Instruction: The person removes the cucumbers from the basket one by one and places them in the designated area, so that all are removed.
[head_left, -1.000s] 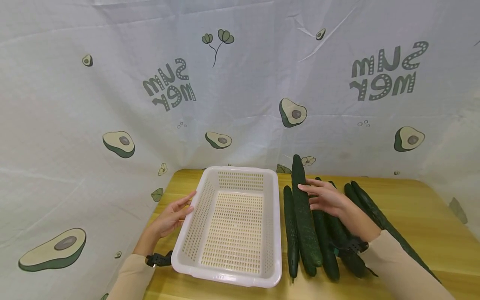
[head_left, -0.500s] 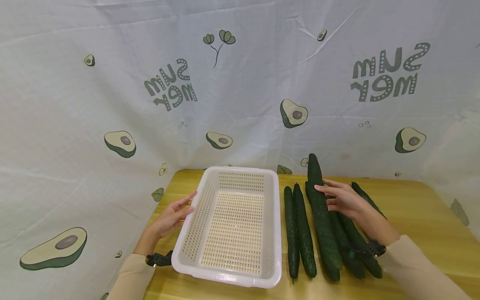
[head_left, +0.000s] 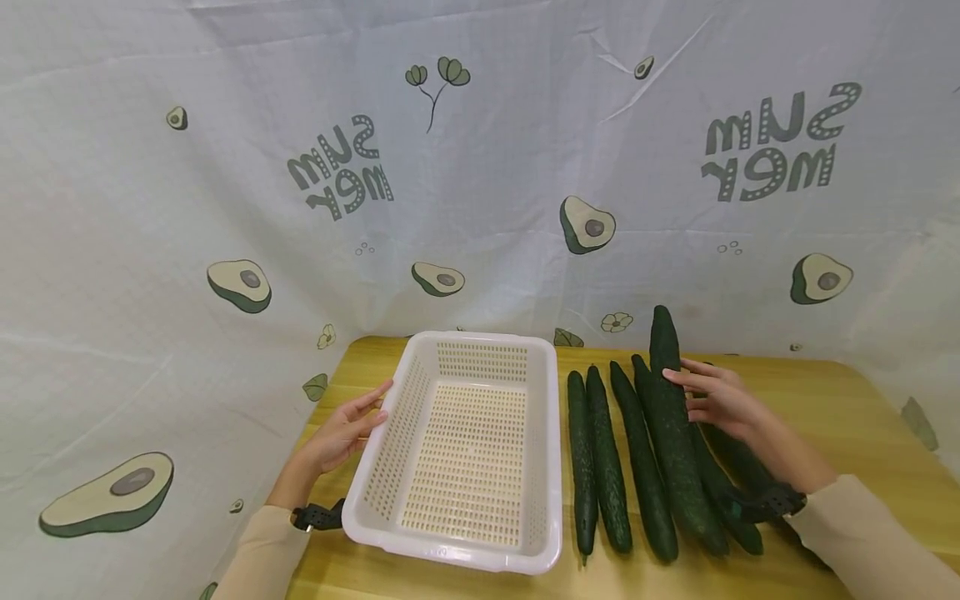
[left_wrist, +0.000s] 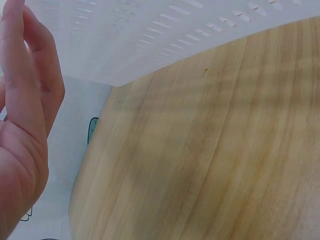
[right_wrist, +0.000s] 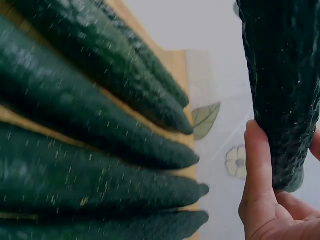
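Observation:
My right hand (head_left: 723,404) grips a long dark green cucumber (head_left: 675,433) near its far end, thumb on one side and fingers on the other. In the right wrist view the held cucumber (right_wrist: 282,75) stands apart from several other cucumbers (right_wrist: 85,120). Those lie side by side on the table, and the held one hides part of them in the head view. My left hand (head_left: 345,433) touches the left rim of a white perforated plastic basket (head_left: 558,467). Seen from the left wrist, its fingers (left_wrist: 25,80) extend up beside the basket wall (left_wrist: 165,35).
The wooden table (head_left: 840,442) carries the basket at left and the row of cucumbers (head_left: 609,467) to its right. A white cloth (head_left: 480,275) printed with avocados hangs behind the table and at its sides.
My right hand has carried the held cucumber rightward above the row, uncovering cucumbers nearer the basket. The left hand and basket have stayed in place.

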